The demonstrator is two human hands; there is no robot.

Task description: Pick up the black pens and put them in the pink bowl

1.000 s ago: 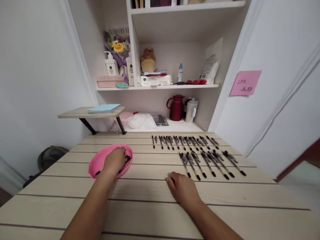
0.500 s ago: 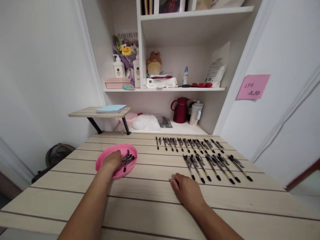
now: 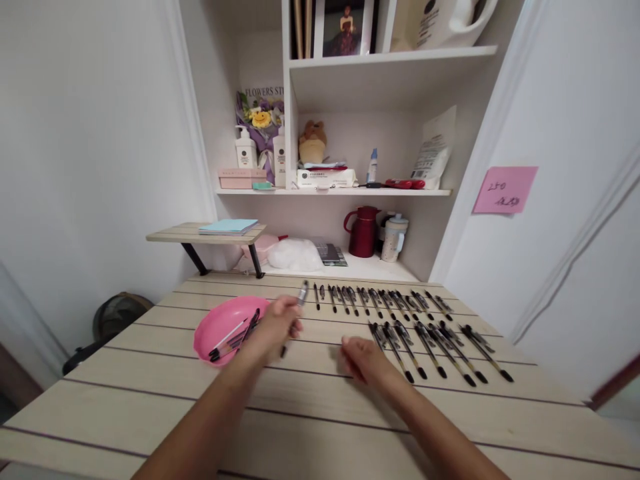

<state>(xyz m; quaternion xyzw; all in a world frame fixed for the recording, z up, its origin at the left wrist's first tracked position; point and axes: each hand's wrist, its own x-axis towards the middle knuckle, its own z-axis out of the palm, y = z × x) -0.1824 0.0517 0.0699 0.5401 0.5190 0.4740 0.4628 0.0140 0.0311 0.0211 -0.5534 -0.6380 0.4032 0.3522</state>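
My left hand (image 3: 278, 328) is closed around a black-capped pen (image 3: 303, 293), just to the right of the pink bowl (image 3: 204, 328). The pen's clear end with its clip sticks up past my fingers, and a dark tip shows below them. Several more pens (image 3: 251, 325) lie crossed in the bowl, partly behind my left forearm. Close to the front row of pens (image 3: 400, 347), my right hand (image 3: 366, 359) is curled shut, and nothing shows in it. A back row of pens (image 3: 373, 301) lies farther off, caps and barrels side by side.
At the back left stands a small raised shelf (image 3: 170, 233) with blue paper (image 3: 229, 227) on it. Behind the desk are a plastic bag (image 3: 295, 256), a red jug (image 3: 363, 232) and a pale cup (image 3: 395, 237) inside the white shelving (image 3: 370, 192).
My left hand has come up out of the pink bowl and moved right, now with a pen in it. My right hand stays near the front row. The view has tilted up slightly.
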